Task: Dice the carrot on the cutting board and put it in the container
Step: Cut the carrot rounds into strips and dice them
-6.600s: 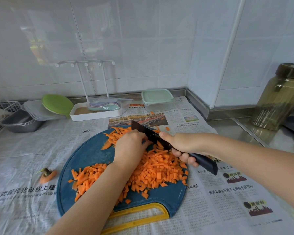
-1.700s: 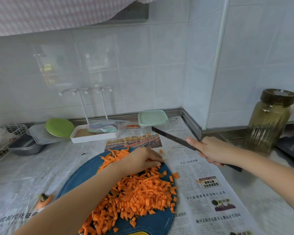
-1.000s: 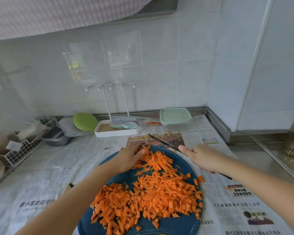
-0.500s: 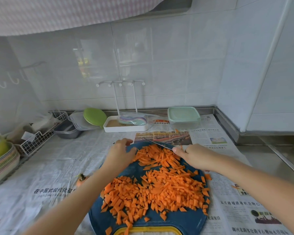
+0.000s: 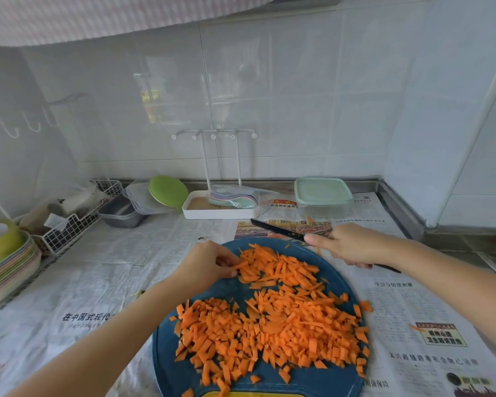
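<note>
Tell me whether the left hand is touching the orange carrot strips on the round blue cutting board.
Touching. In the head view the left hand pinches the orange carrot strips at the pile's left edge.

The steel counter [image 5: 453, 242] is covered almost wholly by newspaper [image 5: 98, 282]. A round blue cutting board [image 5: 321, 379] is laid on the paper. From the board, a lidded container [image 5: 322, 196] is set at 1 o'clock, a white tray [image 5: 221, 214] at 12, a grey tin [image 5: 121, 214] at 11, a wire basket [image 5: 69, 233] at 10 and stacked bowls [image 5: 9, 270] at 9.
</note>
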The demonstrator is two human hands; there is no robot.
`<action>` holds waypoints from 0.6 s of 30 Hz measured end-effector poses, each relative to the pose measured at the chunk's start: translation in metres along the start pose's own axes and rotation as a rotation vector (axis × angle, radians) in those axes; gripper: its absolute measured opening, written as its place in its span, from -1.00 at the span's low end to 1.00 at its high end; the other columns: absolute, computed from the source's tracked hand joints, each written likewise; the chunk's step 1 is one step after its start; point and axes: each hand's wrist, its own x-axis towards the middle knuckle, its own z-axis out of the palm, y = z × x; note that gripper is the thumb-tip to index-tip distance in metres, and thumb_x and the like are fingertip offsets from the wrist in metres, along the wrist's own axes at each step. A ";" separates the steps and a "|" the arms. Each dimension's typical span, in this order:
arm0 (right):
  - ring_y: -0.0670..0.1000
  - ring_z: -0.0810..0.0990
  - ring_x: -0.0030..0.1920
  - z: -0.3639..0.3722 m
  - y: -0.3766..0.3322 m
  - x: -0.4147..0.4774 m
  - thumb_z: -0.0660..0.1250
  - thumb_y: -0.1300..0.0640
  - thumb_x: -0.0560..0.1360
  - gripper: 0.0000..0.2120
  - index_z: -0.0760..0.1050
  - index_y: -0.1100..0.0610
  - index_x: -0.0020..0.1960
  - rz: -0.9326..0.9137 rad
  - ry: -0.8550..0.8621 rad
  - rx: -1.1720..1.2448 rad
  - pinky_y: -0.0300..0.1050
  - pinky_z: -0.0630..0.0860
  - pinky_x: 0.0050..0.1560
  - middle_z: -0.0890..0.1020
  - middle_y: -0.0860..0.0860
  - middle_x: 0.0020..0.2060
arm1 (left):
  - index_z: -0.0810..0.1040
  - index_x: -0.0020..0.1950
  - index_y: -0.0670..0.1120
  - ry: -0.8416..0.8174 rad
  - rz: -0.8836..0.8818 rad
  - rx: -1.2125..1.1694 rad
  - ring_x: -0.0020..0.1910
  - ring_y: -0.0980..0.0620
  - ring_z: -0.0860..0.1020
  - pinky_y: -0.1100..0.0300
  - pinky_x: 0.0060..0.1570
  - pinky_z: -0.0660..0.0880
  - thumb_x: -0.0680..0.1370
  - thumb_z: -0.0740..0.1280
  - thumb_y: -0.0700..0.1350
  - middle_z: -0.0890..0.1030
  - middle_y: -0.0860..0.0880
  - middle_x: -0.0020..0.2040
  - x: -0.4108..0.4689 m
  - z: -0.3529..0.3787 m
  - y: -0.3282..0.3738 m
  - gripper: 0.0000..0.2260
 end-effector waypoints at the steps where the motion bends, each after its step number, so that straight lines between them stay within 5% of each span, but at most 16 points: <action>1: -0.05 0.42 -0.63 0.001 0.000 0.003 -0.04 -0.46 0.46 -0.32 0.34 0.14 -0.37 0.007 -0.006 -0.022 -0.32 0.38 -0.53 0.49 0.09 -0.49 | 0.67 0.05 -0.05 0.000 0.031 0.013 -0.15 0.27 0.57 0.50 -0.08 0.44 0.45 0.46 -0.18 0.65 0.10 -0.10 0.001 0.000 0.001 -0.82; 7: -0.06 0.39 -0.59 0.004 -0.007 0.005 0.05 -0.38 0.53 -0.61 0.26 -0.14 -0.31 -0.095 -0.122 -0.048 -0.25 0.43 -0.44 0.44 0.04 -0.50 | 0.67 0.03 -0.09 -0.020 0.266 0.059 -0.20 0.31 0.54 0.48 -0.06 0.46 0.45 0.46 -0.22 0.63 0.07 -0.08 0.010 0.003 0.014 -0.82; 10: -0.15 0.32 -0.55 -0.007 -0.006 0.012 0.09 -0.34 0.54 -0.50 0.39 0.06 -0.27 -0.170 -0.093 -0.173 -0.39 0.27 -0.49 0.43 -0.01 -0.43 | 0.64 0.09 -0.08 -0.012 0.242 0.145 -0.15 0.21 0.55 0.39 -0.06 0.50 0.44 0.47 -0.17 0.65 0.01 -0.02 0.010 -0.003 0.023 -0.77; 15: -0.16 0.40 -0.40 -0.043 -0.017 0.040 0.21 -0.17 0.60 -0.66 0.52 0.10 -0.06 -0.383 -0.100 -0.327 -0.32 0.25 -0.42 0.49 -0.09 -0.33 | 0.45 0.18 0.02 0.386 0.163 0.223 0.04 0.17 0.45 0.24 0.04 0.45 0.45 0.35 0.22 0.43 0.16 0.07 -0.015 -0.028 0.034 -0.58; 18: -0.17 0.34 -0.46 -0.053 -0.036 0.061 0.28 -0.11 0.58 -0.72 0.45 0.02 -0.22 -0.501 -0.144 -0.262 -0.32 0.23 -0.41 0.43 -0.12 -0.40 | 0.38 0.30 0.02 0.172 0.086 0.364 0.12 0.08 0.44 0.19 0.08 0.42 0.49 0.18 0.30 0.42 0.10 0.14 -0.018 -0.029 0.032 -0.50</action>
